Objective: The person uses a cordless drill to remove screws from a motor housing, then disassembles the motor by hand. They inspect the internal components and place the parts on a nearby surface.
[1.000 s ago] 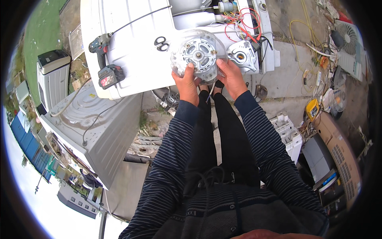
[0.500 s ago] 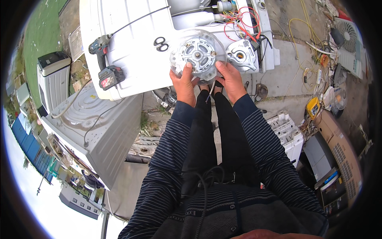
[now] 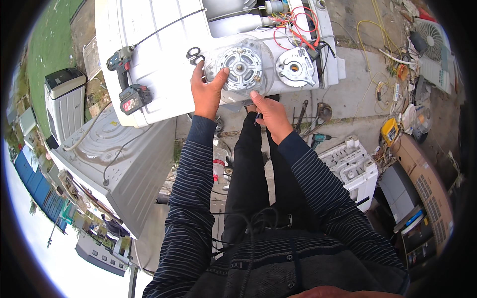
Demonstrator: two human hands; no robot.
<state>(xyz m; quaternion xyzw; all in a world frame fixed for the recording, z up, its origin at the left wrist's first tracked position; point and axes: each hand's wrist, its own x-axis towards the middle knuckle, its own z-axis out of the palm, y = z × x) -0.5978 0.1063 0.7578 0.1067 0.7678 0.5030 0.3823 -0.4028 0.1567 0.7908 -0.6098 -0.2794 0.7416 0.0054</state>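
A round metal electric motor (image 3: pixel 241 70), with a slotted end and a shaft stub at its centre, sits in a clear plastic surround at the near edge of the white appliance body. My left hand (image 3: pixel 207 94) grips its left side, thumb over the rim and fingers partly hidden at the edge. My right hand (image 3: pixel 273 116) has the lower right of the surround, its thumb on top and its other fingers below. Just right of the motor lies a silver metal end cover (image 3: pixel 294 68). Black-handled scissors (image 3: pixel 195 55) lie by my left fingertips.
A cordless drill (image 3: pixel 127 82) lies on the left of the white appliance body (image 3: pixel 164 35). Red and yellow wires (image 3: pixel 300 35) spread at its back right. Below on the ground are a white plastic part (image 3: pixel 350 169) and a green power tool (image 3: pixel 320 139). A white machine cabinet (image 3: pixel 119 159) stands at left.
The motor has shifted slightly left and turned, its terminal side swinging to the lower right. My left hand moved left and up around the rim; my right hand slid down and left.
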